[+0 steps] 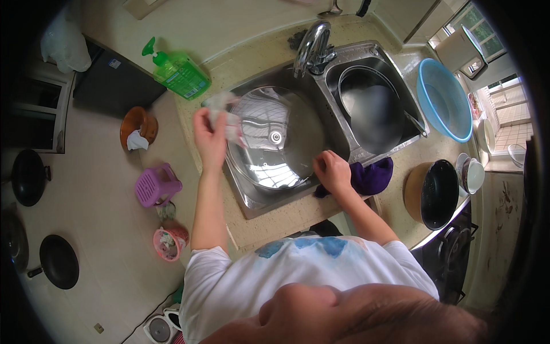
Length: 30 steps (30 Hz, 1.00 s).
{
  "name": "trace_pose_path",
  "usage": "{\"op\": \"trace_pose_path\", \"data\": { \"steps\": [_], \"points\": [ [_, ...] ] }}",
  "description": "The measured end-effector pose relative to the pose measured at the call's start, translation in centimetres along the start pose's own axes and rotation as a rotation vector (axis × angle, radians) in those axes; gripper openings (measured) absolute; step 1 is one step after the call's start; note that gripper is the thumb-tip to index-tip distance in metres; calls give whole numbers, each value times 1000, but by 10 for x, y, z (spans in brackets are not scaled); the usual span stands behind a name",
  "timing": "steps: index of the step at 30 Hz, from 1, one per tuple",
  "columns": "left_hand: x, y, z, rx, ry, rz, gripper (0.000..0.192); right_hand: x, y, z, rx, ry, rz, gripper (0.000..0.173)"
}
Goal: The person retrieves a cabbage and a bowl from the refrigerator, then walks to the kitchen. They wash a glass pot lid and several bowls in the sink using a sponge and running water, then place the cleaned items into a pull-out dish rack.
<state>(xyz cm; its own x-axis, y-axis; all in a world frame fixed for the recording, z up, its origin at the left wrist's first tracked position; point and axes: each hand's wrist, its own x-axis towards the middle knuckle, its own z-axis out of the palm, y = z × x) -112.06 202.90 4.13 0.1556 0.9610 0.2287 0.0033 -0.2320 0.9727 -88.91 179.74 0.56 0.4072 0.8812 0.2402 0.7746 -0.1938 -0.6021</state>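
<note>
My left hand (210, 133) grips a blurred whitish cloth (227, 118) with reddish marks, above the left rim of the steel double sink (253, 210). In the large basin lies a round, shiny glass or metal lid (275, 159) with a small knob at its centre. My right hand (333, 170), fingers curled, is at the lid's lower right edge; whether it grips the edge is unclear. A purple cloth (374, 176) lies on the counter beside that hand. The small basin holds round dark and metal cookware (374, 120). Between the basins rises a chrome faucet (313, 47).
A green pump bottle (182, 75) stands behind the sink's left corner. To the right are a blue plastic basin (447, 101), a deep pot (429, 193), stacked bowls (472, 176) and a gas stove (451, 253). On the floor at left stand a purple stool (157, 185) and a pink bin (169, 245).
</note>
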Motion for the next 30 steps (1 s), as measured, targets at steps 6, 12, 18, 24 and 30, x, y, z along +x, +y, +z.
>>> {"op": "trace_pose_path", "data": {
  "steps": [6, 12, 18, 24, 30],
  "points": [
    [-70, -9, -2, 369, 4, -227, 46, 10, 8, 1, 382, 28, 268, 16],
    [-177, -25, 7, 247, 23, -344, 62, 42, 22, 66, 34, -209, 131, 37],
    [-189, -43, 19, 127, 50, -659, 57, 62, 47, 105, -156, -906, 189, 56],
    [-173, -43, 42, 2, 223, -531, 35, 79, 67, 101, -255, -847, 89, 31],
    [-137, -8, 50, 38, 118, -389, 40, 78, 70, 103, -229, -859, 231, 25]
  ]
}}
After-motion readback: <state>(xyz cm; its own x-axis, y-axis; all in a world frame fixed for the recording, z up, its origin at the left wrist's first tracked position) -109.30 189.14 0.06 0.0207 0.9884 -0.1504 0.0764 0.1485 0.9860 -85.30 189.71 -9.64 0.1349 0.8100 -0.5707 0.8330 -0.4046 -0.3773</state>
